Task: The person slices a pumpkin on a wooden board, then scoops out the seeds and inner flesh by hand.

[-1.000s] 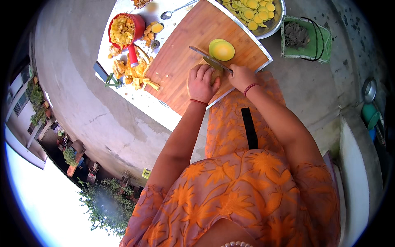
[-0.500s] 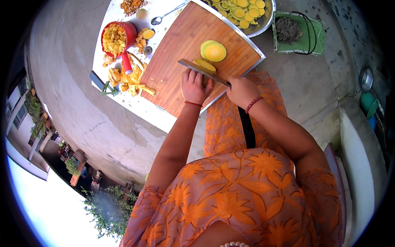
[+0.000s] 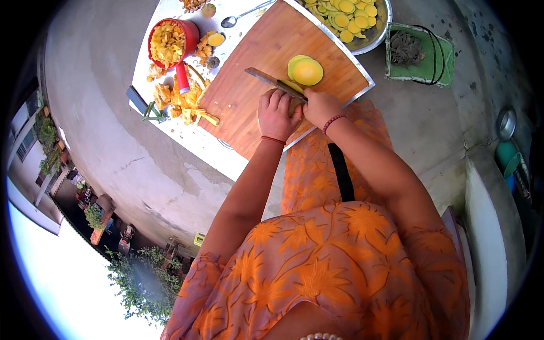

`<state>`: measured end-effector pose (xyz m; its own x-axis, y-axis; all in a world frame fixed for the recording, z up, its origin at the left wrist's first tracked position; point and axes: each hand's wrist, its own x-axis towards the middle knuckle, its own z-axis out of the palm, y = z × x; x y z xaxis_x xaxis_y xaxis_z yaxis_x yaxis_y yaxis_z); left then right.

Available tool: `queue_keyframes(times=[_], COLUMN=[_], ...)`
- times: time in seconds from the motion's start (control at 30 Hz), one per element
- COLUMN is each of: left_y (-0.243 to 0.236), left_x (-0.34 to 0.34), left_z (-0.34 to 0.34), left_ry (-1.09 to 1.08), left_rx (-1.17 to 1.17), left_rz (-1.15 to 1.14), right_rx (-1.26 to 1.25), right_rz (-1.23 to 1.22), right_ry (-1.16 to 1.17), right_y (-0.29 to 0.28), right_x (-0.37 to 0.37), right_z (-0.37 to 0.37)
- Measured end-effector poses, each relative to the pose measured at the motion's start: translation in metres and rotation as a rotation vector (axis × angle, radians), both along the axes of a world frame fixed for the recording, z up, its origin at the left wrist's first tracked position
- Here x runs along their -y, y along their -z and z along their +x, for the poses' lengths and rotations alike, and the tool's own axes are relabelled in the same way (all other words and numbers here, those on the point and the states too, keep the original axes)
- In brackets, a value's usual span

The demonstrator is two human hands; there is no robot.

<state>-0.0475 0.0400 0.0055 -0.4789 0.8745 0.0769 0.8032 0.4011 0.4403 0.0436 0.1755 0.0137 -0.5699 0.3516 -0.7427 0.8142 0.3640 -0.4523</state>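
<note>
On the wooden cutting board (image 3: 238, 73), my left hand (image 3: 276, 116) presses down on a piece of green-rimmed yellow squash, mostly hidden beneath the fingers. My right hand (image 3: 321, 107) grips the handle of a knife (image 3: 265, 77). Its long blade slants to the upper left, just beyond my left fingertips. A thin cut slice (image 3: 292, 85) shows along the far side of the blade. Farther out on the board, a couple of round squash slices (image 3: 307, 72) lie overlapped.
A metal bowl (image 3: 387, 27) of squash slices stands beyond the board, beside a green bag (image 3: 422, 73). Left of the board are a red saucepan (image 3: 193, 38) of chopped yellow pieces, orange pulp and peelings (image 3: 180, 102), and a spoon (image 3: 229, 22).
My right hand has moved forward and left with the knife, bringing the handle closer to my left hand. My left hand stays on the squash. The view has shifted slightly.
</note>
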Motion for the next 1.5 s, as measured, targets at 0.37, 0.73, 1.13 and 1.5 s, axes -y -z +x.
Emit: queue_keyframes(times=[0.37,0.73,1.13,1.5], left_y=[-0.002,-0.006,0.052,0.046], left_x=[-0.003,0.016,0.133,0.103], left_z=[0.004,-0.001,0.066,0.073], left_ry=[-0.020,-0.004,-1.298,-1.444], left_rx=[0.066,0.029,1.034,1.840], left_rz=[0.007,0.043,0.330,1.019], right_rx=[0.143,-0.088,-0.265,-0.271], right_rz=[0.005,0.000,0.178,0.104], right_ry=[-0.090,-0.063,0.002,-0.458], right_y=[0.036,0.044,-0.016,-0.030], right_x=[0.011,-0.052,-0.083,0.001], right_z=[0.021,0.044,0.024,0.034])
